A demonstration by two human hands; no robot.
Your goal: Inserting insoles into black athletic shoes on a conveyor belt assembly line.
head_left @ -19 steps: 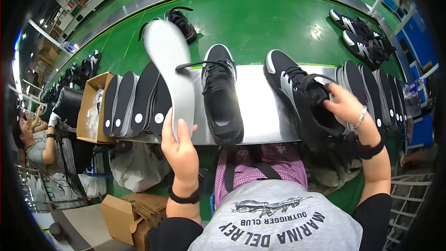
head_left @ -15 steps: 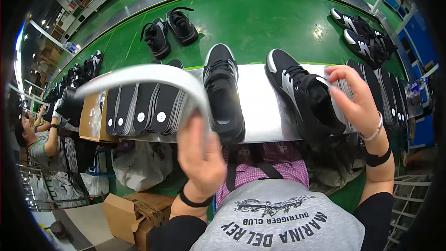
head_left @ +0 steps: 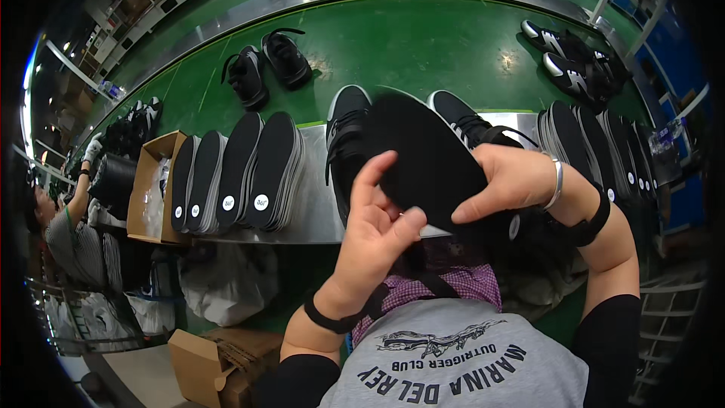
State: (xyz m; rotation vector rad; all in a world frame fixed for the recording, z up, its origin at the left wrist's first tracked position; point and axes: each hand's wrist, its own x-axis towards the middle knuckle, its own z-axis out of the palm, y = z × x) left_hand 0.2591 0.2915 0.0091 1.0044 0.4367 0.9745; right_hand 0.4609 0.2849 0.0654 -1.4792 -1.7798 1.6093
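My right hand [head_left: 521,180] grips a black insole [head_left: 430,159] between thumb and fingers, above the bench's middle. Its far end is slightly blurred. Below the right hand, a pale round label [head_left: 514,227] shows on something dark that I cannot make out. Beside the insole's near end, my left hand [head_left: 377,219] is open, with thumb and fingers apart and nothing visible between them. Two black shoes with silver-white trim stand behind: the left shoe [head_left: 349,125] is partly covered by the insole, and the right shoe [head_left: 462,117] is mostly hidden by the insole and right hand.
Stacks of black insoles [head_left: 276,170] line the bench [head_left: 313,215] left; more insole stacks [head_left: 563,136] lie right. A carton [head_left: 155,204] stands at the left end. Shoes [head_left: 264,68] rest on the green surface [head_left: 393,38] beyond. Another person [head_left: 72,227] works far left.
The pale-edged, blurred curved piece in my left hand has gone from there. My right hand has moved left from the right shoe and now holds an insole. The left hand has opened.
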